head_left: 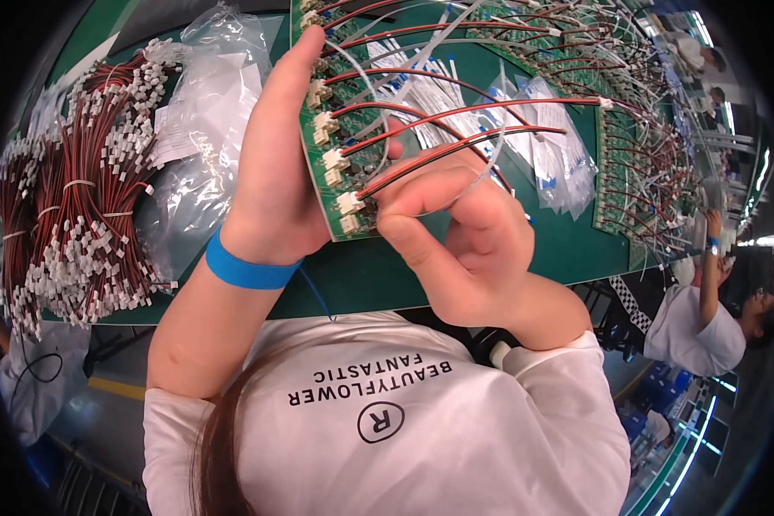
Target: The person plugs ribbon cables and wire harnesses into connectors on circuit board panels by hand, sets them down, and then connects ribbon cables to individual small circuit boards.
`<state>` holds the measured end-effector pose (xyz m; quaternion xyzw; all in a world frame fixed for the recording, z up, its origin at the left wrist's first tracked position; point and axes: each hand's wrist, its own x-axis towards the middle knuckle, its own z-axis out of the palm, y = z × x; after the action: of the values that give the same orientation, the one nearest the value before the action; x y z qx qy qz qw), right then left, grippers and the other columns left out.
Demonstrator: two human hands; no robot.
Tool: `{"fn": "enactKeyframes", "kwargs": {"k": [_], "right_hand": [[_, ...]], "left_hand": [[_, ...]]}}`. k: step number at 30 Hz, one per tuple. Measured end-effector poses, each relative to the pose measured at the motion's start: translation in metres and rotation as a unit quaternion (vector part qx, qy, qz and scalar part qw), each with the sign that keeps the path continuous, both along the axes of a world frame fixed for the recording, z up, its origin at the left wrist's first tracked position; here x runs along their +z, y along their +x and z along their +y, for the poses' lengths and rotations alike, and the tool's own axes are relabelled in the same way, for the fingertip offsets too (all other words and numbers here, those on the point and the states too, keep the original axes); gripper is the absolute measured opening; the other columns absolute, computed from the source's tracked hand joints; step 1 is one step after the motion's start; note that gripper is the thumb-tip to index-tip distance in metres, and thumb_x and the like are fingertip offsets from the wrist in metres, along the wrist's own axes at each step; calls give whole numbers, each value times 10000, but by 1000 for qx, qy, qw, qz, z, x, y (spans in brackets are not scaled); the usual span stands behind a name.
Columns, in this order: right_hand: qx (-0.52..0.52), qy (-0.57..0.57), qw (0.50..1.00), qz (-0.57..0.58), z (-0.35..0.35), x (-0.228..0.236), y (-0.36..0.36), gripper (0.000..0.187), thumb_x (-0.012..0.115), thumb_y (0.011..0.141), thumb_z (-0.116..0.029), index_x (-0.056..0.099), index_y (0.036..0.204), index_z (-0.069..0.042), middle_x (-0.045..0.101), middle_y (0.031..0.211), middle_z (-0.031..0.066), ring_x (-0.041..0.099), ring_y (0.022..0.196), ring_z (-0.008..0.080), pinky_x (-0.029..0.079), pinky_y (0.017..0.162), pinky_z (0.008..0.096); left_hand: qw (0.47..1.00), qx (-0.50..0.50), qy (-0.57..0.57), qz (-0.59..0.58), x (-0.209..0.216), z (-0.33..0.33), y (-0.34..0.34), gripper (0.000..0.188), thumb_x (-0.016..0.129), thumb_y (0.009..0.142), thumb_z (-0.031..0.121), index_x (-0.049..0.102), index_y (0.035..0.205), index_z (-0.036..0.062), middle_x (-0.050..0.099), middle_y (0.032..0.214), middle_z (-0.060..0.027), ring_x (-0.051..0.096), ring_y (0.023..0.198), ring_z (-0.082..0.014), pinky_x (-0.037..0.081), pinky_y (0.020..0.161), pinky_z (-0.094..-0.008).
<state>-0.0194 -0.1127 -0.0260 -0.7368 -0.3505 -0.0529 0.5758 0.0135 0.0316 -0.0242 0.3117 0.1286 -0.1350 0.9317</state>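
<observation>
Green circuit board (pixel 319 160), seemingly tilted, carries white connectors (pixel 350 203) and red-black wires (pixel 404 172)

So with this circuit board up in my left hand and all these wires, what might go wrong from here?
The red and black wires cross and overlap, so they could tangle or tug at their plugs. Your right hand is pinched close to the corner plug; a slip might knock it. Your left hand grips the circuit board along an edge, so it could tilt.
</observation>
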Motion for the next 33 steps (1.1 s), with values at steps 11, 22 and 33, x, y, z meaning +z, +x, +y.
{"fn": "enactKeyframes", "kwargs": {"k": [11, 22, 33], "right_hand": [[-5, -88, 993, -81, 4, 3, -2, 157, 668, 706, 50, 588, 836, 12, 626, 880, 115, 598, 849, 235, 398, 913, 399], [-45, -77, 991, -96, 12, -11, 3, 199, 744, 639, -83, 657, 814, -117, 627, 806, 3, 594, 764, 158, 336, 906, 398], [-128, -107, 974, -154, 8, -12, 7, 115, 660, 707, 32, 633, 808, -15, 645, 823, 101, 616, 764, 225, 461, 735, 319]], "left_hand": [[999, -47, 9, 16, 1, 10, -3, 415, 432, 881, 447, 552, 991, 66, 607, 795, -69, 592, 635, -162, 505, 543, -274], [998, -59, -27, -12, -7, 12, -1, 484, 327, 907, 465, 538, 1026, 46, 619, 844, -92, 605, 681, -170, 516, 613, -278], [992, -100, -65, -44, -12, 3, -10, 233, 508, 866, 214, 572, 1032, 65, 595, 1003, -69, 581, 904, -169, 482, 739, -315]]}}
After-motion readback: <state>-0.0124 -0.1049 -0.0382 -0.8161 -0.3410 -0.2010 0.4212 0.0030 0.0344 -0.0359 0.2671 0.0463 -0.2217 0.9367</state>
